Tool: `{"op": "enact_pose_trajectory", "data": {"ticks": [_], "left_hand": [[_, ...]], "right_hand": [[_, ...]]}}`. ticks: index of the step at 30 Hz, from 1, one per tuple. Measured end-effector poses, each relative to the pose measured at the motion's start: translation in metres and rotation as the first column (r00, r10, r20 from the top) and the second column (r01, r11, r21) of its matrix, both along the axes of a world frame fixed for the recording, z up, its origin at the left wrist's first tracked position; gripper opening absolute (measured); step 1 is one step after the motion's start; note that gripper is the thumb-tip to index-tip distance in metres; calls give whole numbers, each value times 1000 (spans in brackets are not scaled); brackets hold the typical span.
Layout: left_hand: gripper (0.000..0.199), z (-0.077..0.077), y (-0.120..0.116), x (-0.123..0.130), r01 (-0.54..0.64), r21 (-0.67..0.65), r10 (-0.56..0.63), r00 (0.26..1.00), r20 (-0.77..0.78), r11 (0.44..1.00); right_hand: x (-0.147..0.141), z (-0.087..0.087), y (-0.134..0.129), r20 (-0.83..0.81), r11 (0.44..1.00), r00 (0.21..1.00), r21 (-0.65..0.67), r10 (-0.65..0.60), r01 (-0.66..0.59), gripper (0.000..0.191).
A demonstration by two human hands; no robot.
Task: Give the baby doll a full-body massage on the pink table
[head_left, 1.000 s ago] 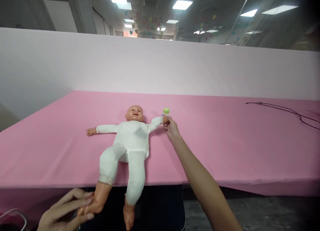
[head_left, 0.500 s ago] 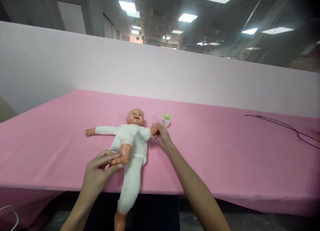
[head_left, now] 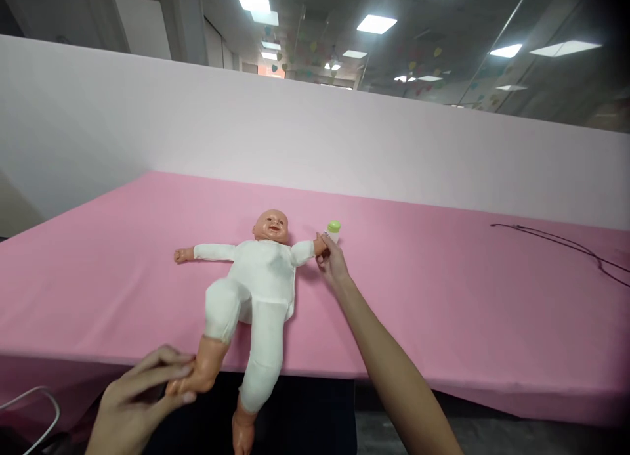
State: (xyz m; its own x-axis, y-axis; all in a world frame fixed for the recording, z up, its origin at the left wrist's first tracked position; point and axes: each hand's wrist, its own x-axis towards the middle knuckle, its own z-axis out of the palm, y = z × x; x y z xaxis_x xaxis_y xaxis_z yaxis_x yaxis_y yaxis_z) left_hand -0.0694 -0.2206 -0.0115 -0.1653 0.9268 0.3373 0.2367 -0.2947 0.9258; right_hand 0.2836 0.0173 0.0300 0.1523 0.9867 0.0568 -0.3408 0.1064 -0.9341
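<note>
Head view: baby doll (head_left: 266, 271) lies face up on pink tablecloth (head_left: 433, 291), legs over the front edge. Left hand (head_left: 130, 402) part-curled, thumb under and fingers over, pinching one foot (head_left: 197, 376) off the edge. Right hand (head_left: 335, 261) closed down to a pinch on the doll's hand (head_left: 319, 245) at the opposite side. Step in hand looks like handling two limbs at once, leg bent at knee, arm out sideways. Next move likely calls for a light, steady hold at both ends so the torso doesn't slide. Materials: torso and limb sleeves white, matte, seamed fabric, probably soft-stuffed; head, hands, feet smooth, glossy, plastic-looking, rounded. Green-capped bottle (head_left: 334, 228) just beyond right hand, lower part hidden. Thin dark cable (head_left: 556, 238) far right. Cloth smooth, faint creases.
</note>
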Motion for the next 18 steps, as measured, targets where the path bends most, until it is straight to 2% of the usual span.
{"op": "enact_pose_trajectory", "data": {"ticks": [4,6,8,10,12,15,18], "left_hand": [[34,24,63,49,-90,-50,98,972,215,995],[34,34,90,71,-4,-80,24,965,262,997],[31,38,102,86,56,-80,-33,965,260,995],[28,36,96,89,55,-57,-40,971,236,997],[25,29,75,82,31,-21,-26,978,208,999],[18,10,31,56,54,17,-56,989,135,998],[18,-12,-8,22,166,-15,-165,986,36,986]], "right_hand": [[-15,-1,-16,136,975,967,31,213,-219,45],[-19,-5,-20,207,944,926,28,316,-329,46],[-21,-8,-20,203,944,926,24,318,-330,48],[-20,-9,-16,148,971,961,20,232,-237,48],[-15,-9,-9,102,992,987,15,126,-129,47],[-1,-9,2,49,1000,999,-19,-19,20,42],[13,-14,12,16,988,991,-79,-132,133,39]]}}
